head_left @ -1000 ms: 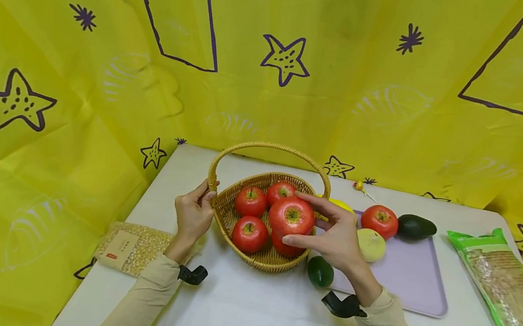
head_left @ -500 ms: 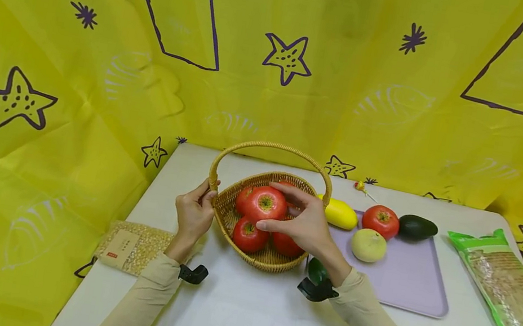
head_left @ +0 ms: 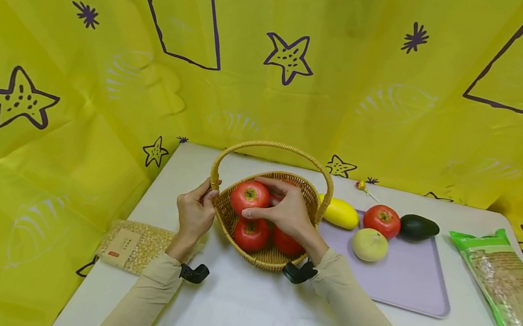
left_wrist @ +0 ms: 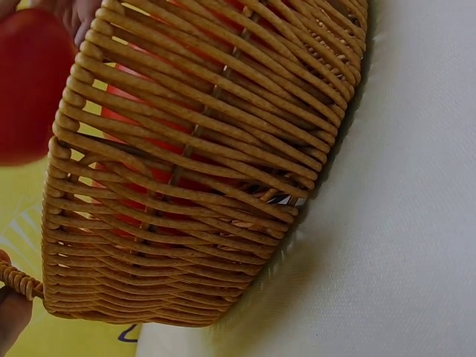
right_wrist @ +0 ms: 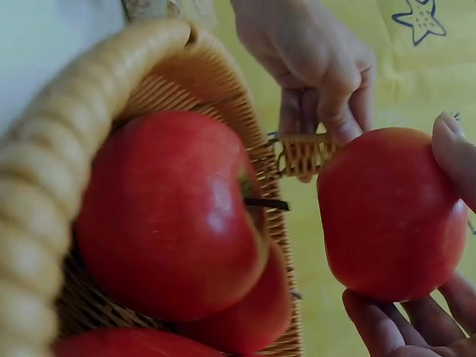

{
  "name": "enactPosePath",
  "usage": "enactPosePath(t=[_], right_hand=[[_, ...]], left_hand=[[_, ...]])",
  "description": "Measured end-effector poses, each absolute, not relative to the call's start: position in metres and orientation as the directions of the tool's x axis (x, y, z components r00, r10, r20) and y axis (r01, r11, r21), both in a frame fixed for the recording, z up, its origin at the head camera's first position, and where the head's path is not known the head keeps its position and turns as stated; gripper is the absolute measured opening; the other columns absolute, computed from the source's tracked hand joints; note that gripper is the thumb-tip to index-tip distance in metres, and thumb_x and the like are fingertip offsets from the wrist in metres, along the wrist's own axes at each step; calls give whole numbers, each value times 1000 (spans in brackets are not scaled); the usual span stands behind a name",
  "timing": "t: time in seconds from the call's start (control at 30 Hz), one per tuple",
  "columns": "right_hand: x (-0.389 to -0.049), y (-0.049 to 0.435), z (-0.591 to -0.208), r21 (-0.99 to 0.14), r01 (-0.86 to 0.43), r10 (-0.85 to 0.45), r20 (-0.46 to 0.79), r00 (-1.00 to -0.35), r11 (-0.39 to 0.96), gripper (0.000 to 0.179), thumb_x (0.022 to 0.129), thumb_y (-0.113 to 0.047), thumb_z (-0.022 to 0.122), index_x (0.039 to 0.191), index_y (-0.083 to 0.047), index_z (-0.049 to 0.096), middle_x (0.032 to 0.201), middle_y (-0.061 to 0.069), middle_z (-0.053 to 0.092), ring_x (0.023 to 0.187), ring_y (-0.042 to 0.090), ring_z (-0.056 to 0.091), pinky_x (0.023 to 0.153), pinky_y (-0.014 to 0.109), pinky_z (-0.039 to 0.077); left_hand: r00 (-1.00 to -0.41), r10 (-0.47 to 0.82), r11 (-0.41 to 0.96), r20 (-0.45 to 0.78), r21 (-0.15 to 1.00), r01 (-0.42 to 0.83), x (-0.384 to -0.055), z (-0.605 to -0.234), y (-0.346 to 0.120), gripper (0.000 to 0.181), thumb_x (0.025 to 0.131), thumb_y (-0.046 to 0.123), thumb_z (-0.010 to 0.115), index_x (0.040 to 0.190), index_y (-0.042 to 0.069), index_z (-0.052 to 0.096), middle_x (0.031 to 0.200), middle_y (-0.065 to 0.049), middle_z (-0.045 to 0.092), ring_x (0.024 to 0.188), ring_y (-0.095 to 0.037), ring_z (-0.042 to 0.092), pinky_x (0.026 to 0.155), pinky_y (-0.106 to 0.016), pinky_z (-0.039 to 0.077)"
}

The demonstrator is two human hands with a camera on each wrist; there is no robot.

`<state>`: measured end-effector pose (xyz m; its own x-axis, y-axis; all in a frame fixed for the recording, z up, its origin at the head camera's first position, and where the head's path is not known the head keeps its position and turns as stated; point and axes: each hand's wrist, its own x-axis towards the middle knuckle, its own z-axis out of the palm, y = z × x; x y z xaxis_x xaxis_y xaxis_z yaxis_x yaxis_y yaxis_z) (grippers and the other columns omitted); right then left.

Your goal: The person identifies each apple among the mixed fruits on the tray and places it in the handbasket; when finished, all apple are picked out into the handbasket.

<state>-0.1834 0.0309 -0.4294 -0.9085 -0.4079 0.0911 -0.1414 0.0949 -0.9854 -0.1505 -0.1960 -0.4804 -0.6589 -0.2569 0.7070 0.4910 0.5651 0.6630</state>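
My left hand (head_left: 195, 215) grips the base of the handle on the left side of a wicker basket (head_left: 260, 263). Fingers and thumb of my right hand (head_left: 292, 212) hold a red apple (head_left: 249, 197) above the basket's left part. In the right wrist view the held apple (right_wrist: 390, 216) is above the rim, apart from the apples inside. Below it in the basket lie more red apples, one at the front left (head_left: 252, 235) and one at the front right (head_left: 286, 242), partly covered by my right hand. The left wrist view shows mostly the basket's woven side (left_wrist: 186, 156).
Right of the basket, a lilac tray (head_left: 406, 288) bears a red tomato-like fruit (head_left: 382, 221), a pale round fruit (head_left: 370, 245), a yellow oblong fruit (head_left: 342, 214) and an avocado (head_left: 418, 228). A lollipop (head_left: 361, 186), a green-edged packet (head_left: 509, 285) and a grain bag (head_left: 135, 247) lie around.
My right hand has carried the apple leftward across the basket, from its right side to its left. The left hand keeps its grip on the handle base.
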Motion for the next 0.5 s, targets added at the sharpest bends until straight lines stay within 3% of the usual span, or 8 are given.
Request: enactPosePath(t=[0.5], right_hand=[[-203, 11, -440, -988, -59, -455, -11, -890, 140, 73, 73, -17, 99, 140, -14, 69, 138, 8, 72, 131, 26, 68, 112, 43, 53]], left_hand=[[-671, -248, 589, 699, 659, 469, -150, -480, -197, 33, 87, -17, 67, 116, -8, 78, 101, -21, 81, 85, -35, 79, 68, -2, 47]])
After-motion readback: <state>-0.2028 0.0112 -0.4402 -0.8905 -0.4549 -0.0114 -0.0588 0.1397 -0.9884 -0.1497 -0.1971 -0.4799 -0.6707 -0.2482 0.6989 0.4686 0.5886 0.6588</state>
